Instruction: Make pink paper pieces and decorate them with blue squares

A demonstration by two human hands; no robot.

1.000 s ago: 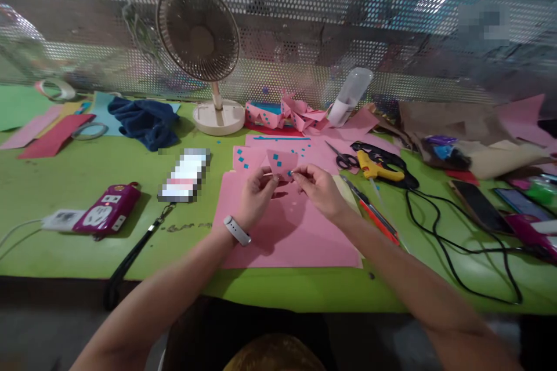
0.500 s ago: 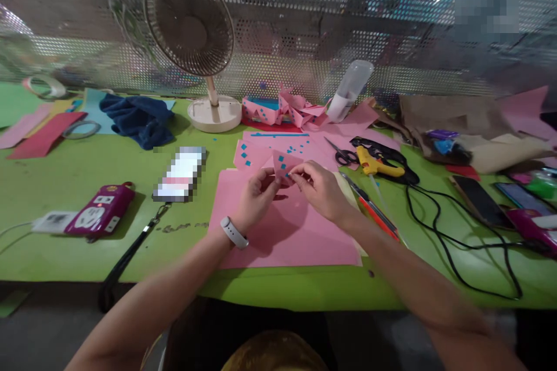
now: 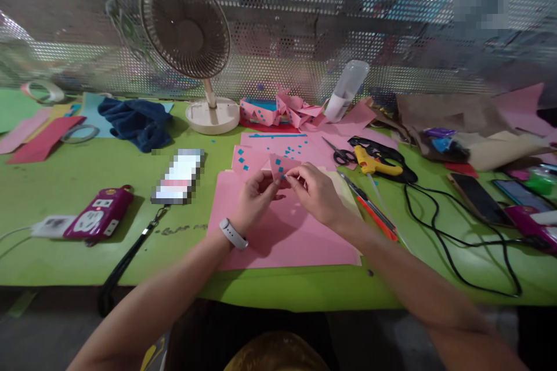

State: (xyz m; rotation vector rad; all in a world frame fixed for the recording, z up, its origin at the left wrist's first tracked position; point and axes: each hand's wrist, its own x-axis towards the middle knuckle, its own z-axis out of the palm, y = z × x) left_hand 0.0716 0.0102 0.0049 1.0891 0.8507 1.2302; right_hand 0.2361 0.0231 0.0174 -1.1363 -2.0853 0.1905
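A small folded piece of pink paper [image 3: 284, 163] with blue squares on it is held up over the pink sheets. My left hand [image 3: 257, 197] pinches its lower left part between thumb and fingers. At its lower right edge, the fingertips of my right hand [image 3: 317, 192] are pinched together beside a blue square; what lies between them is too small to make out. A larger pink sheet [image 3: 278, 243] lies flat under both hands. Just behind, another pink piece [image 3: 250, 156] carries blue squares, and loose blue paper squares [image 3: 291, 151] are scattered on pink paper.
On the right lie scissors [image 3: 343, 156], a yellow glue gun [image 3: 376, 163], a red utility knife [image 3: 376, 214] and a black cord [image 3: 439, 232]. A fan [image 3: 213, 116], a clear bottle [image 3: 348, 90] and decorated pink paper [image 3: 296, 110] stand behind. A phone [image 3: 180, 177] and purple power strip [image 3: 100, 214] lie left.
The view has shifted slightly. Both hands stay at the pink paper piece, and my right fingertips remain at its lower right edge.
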